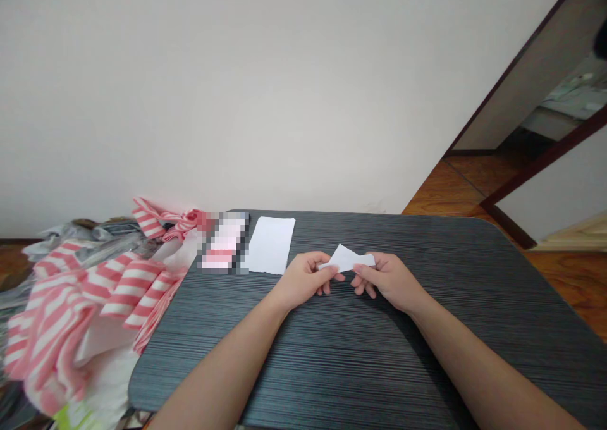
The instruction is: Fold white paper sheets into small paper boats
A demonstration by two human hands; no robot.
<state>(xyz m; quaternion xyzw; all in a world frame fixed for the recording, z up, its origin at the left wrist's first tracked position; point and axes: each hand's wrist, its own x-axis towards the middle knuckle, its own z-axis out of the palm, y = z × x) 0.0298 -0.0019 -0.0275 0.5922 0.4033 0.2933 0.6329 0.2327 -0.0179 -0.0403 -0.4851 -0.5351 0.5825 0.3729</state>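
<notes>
A small folded piece of white paper [345, 258] is held over the dark table, its pointed corner facing up and a narrow strip reaching out to each side. My left hand [312, 274] pinches its left end between thumb and fingers. At the right end, my right hand [379, 274] grips it in the same way, thumb on the near face. The fingertips behind the paper are partly hidden. Beyond my left hand, a stack of white paper sheets [272, 245] lies flat on the table.
The dark wood-grain table [455, 259] stands against a white wall [303, 88]. A pixelated rectangular item [224, 241] lies left of the sheets. Pink-and-white striped cloth [95, 297] and plastic bags are heaped beside the table's left edge. A doorway [516, 133] opens at the right.
</notes>
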